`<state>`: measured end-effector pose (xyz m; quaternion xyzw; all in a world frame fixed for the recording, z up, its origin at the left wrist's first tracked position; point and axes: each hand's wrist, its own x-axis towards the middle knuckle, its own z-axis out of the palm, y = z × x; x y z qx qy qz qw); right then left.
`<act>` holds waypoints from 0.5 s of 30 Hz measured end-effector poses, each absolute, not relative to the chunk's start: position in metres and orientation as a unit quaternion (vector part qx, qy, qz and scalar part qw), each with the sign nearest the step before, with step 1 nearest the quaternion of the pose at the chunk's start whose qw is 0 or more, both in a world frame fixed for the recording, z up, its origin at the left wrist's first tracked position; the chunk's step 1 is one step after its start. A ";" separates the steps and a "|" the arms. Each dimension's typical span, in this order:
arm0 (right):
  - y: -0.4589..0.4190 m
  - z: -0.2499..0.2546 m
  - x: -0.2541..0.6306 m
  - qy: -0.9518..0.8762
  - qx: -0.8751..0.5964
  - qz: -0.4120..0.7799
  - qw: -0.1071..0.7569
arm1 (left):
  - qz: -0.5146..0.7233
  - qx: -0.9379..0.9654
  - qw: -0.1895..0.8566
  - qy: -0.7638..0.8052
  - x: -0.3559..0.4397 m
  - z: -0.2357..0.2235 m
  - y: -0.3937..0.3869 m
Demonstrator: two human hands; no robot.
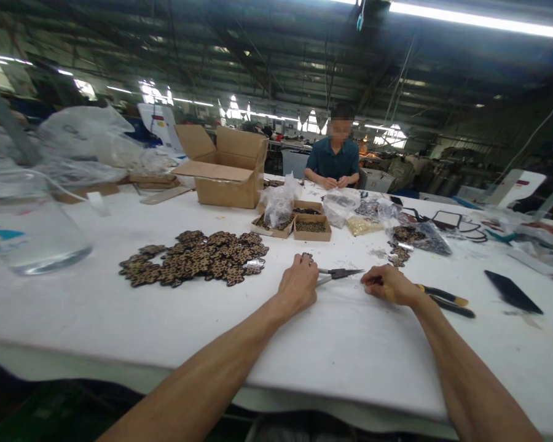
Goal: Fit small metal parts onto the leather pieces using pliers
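Note:
Curled fingers close my left hand (299,283) over the white table, with the edge of a leopard-print piece (307,255) showing at its fingertips. Right beside that hand are needle-nose pliers (338,274), tips pointing right; their handle ends are hidden behind the hand. My right hand (389,284) is just past the plier tips, thumb and fingers pinched together. Whatever is in that pinch is too small to make out. Pliers with black and yellow handles (445,296) lie by my right wrist, partly covered by it. A pile of leopard-print pieces (203,258) spreads out on the left.
Small cardboard trays of tiny parts (312,228) and plastic bags (341,209) stand ahead. Behind them are an open cardboard box (230,187) and a seated person (334,156). A clear plastic jug (32,227) is at left, a dark phone-like slab (513,290) at right.

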<state>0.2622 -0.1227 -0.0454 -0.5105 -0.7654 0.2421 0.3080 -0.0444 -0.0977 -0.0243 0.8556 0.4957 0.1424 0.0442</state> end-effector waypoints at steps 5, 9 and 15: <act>-0.122 -0.046 0.277 -0.743 -0.535 0.258 0.310 | 0.176 0.842 0.020 0.510 -0.045 -0.022 -0.095; -0.121 -0.051 0.281 -0.742 -0.538 0.279 0.285 | 0.206 0.825 0.019 0.527 -0.046 -0.022 -0.096; -0.109 -0.064 0.267 -0.755 -0.545 0.221 0.289 | 0.216 0.815 0.037 0.537 -0.045 -0.024 -0.096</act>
